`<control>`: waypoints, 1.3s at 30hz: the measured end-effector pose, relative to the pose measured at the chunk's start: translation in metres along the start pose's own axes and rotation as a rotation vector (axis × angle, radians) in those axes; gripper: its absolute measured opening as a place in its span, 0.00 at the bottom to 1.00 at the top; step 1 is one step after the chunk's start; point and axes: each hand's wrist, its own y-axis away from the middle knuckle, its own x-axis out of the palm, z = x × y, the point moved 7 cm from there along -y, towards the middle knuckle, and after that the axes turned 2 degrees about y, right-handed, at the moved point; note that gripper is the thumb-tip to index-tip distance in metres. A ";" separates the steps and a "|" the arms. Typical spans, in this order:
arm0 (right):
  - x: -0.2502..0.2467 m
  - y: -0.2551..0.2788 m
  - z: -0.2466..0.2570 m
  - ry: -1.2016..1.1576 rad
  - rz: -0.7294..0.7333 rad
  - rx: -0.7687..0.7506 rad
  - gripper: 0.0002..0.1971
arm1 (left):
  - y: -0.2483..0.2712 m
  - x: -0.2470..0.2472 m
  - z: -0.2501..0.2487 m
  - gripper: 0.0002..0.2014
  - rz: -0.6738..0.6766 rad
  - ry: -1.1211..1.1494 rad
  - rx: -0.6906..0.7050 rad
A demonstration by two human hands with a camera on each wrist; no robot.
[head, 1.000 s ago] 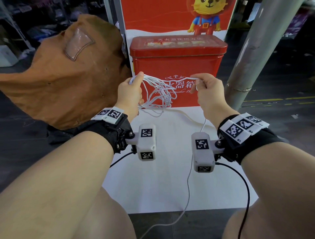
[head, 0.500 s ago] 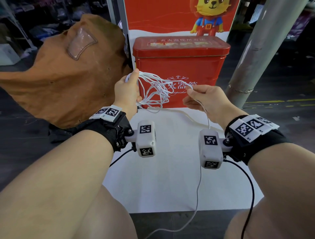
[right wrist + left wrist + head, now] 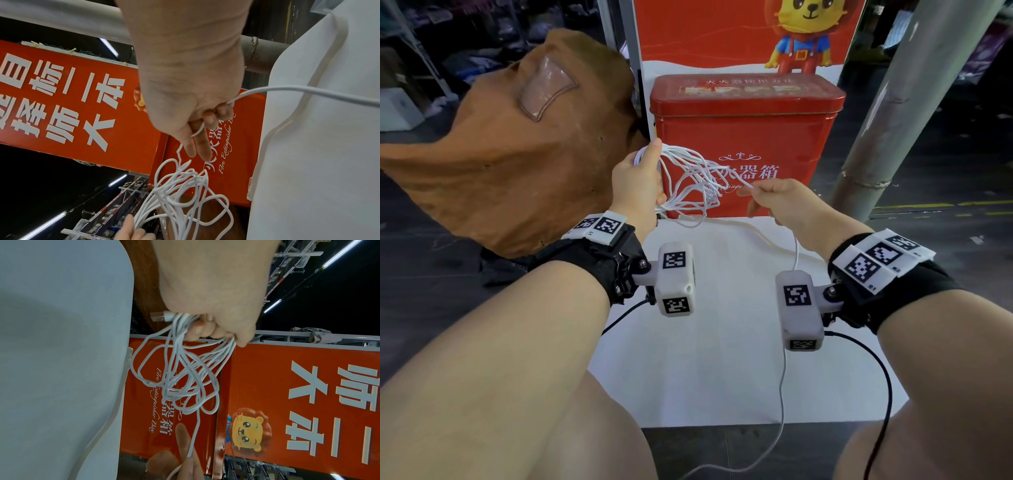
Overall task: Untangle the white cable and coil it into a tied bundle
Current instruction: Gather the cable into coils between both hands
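A thin white cable [image 3: 690,185] hangs as a loose bunch of several loops between my hands, in front of the red tin. My left hand [image 3: 638,181] grips the gathered loops [image 3: 185,369] in its curled fingers, and a USB plug [image 3: 162,317] sticks out beside the fist. My right hand [image 3: 767,198] pinches a single strand [image 3: 197,131] that leads from the bunch, with the other fingers curled round it. From that hand the cable's free length [image 3: 784,383] drops past the wrist camera down to the floor.
A red fire-extinguisher tin [image 3: 746,113] stands on a white board [image 3: 722,359] just behind the hands. A brown bag [image 3: 517,144] lies to the left. A grey metal pole [image 3: 914,102] slants up on the right. A red poster [image 3: 722,31] is behind the tin.
My right hand has dropped lower and turned, drawing one strand out of the bunch. The left hand keeps the loops and has shifted only slightly.
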 end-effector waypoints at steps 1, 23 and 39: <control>0.003 0.001 0.000 -0.036 0.036 0.015 0.14 | 0.000 0.000 0.000 0.10 -0.001 -0.002 0.000; 0.006 0.006 -0.005 -0.616 0.064 0.115 0.04 | -0.004 0.008 0.006 0.11 0.052 -0.049 -0.009; -0.007 0.003 -0.041 -0.168 -0.131 0.283 0.05 | -0.007 0.007 -0.006 0.21 0.181 0.085 -0.041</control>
